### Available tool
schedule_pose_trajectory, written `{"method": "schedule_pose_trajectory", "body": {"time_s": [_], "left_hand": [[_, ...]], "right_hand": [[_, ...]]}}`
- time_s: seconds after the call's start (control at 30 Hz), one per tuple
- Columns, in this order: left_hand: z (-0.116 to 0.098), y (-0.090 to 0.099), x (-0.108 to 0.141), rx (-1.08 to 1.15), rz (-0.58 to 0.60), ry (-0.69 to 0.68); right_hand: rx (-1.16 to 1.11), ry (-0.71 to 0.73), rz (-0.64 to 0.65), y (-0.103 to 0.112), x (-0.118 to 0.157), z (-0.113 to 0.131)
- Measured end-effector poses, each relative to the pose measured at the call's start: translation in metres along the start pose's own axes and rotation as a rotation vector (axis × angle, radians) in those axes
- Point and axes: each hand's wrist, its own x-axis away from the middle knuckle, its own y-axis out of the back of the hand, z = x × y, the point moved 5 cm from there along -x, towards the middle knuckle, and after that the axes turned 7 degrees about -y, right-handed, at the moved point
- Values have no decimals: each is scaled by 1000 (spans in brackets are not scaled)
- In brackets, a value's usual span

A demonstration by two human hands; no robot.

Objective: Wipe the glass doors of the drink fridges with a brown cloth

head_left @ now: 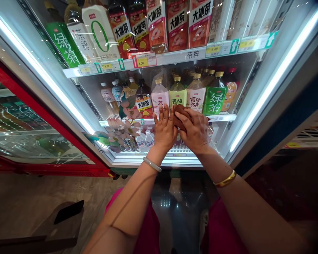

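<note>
My left hand (164, 125) lies against the glass door of a lit drinks cooler, its fingers stretched out and slightly apart. A grey-white bangle (152, 164) circles that wrist. Close beside it, my right hand (195, 129) presses a folded brown cloth (178, 119) to the glass, its fingers bent over the top. A gold bangle (225, 179) is on the right wrist. Part of the cloth is hidden beneath the right fingers. Behind the glass, level with my hands, stand a pink-labelled bottle (160, 95) and a green-labelled bottle (177, 93).
Flower decals (124, 128) mark the glass left of my hands. The upper shelf (175, 56) holds large tea bottles and price tags. A red-framed cooler (95, 167) adjoins on the left. A dark flat object (69, 211) is at the lower left above the floor (95, 197).
</note>
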Motion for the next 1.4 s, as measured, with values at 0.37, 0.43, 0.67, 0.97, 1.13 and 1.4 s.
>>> {"method": "schedule_pose_trajectory", "body": {"time_s": [0.37,0.43,0.67,0.97,1.13,1.4], "left_hand": [[2,6,2,15,57,-29],[3,7,2,21,41,-28],[-4,4,2,3,51,-27],[-21,-14,9,6,108,16],[-23,-13,7,-14,95,1],[-26,-20,19,-5,112,-8]], "right_hand": [[-17,-174,-154,7,-7,-12],[-12,-66,-18,-2,-2,4],[-10,-186,-291,28,-17,-52],[34,23,49,4,10,-15],[4,-208,-231,41,-9,-73],[61,-166,-66,13,17,-36]]}}
